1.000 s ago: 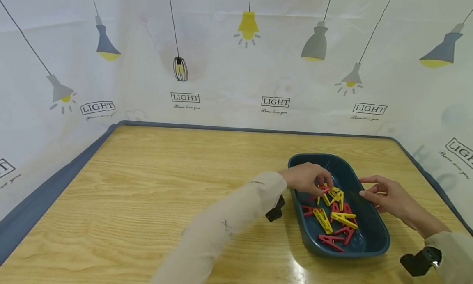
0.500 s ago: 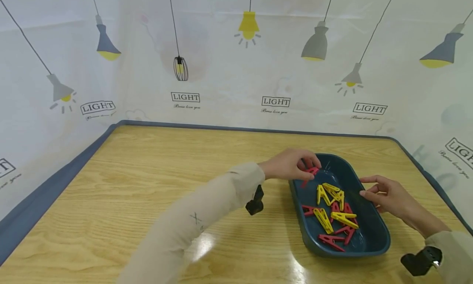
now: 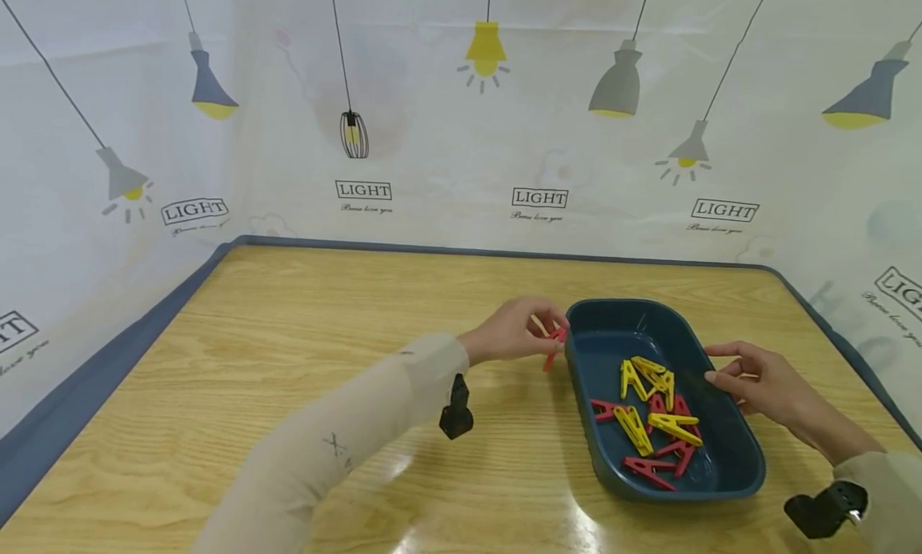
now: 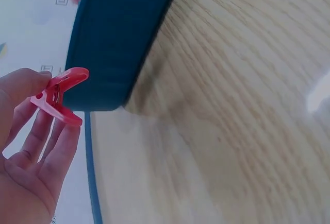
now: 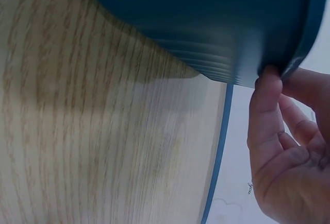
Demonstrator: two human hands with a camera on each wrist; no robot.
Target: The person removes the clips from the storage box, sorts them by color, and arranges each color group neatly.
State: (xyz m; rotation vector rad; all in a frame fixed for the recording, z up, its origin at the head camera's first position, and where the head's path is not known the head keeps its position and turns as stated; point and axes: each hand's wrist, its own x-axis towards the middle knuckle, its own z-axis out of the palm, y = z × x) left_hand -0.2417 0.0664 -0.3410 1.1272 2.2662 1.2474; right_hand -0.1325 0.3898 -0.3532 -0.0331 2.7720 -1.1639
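My left hand (image 3: 515, 331) pinches a red clothespin (image 4: 58, 96) between thumb and fingers, just outside the left wall of a dark blue basin (image 3: 603, 323). Thumb and fingertips of my right hand (image 3: 765, 383) pinch the basin's right rim; in the right wrist view that hand (image 5: 289, 157) has a finger beneath the rim. Several yellow clothespins (image 3: 631, 431) and red clothespins (image 3: 648, 471) lie loosely in the basin's middle and near end, some overlapping.
The basin stands on the right part of a wooden table (image 3: 346, 330). A blue border (image 3: 461, 254) runs along the table's far edge, below a white backdrop (image 3: 432, 138) printed with lamps. A wrist camera (image 3: 457, 407) hangs at the left cuff.
My left hand has lifted the red clothespin out from among the others and carried it left, over the basin's rim to outside it. The right hand stays on the rim.
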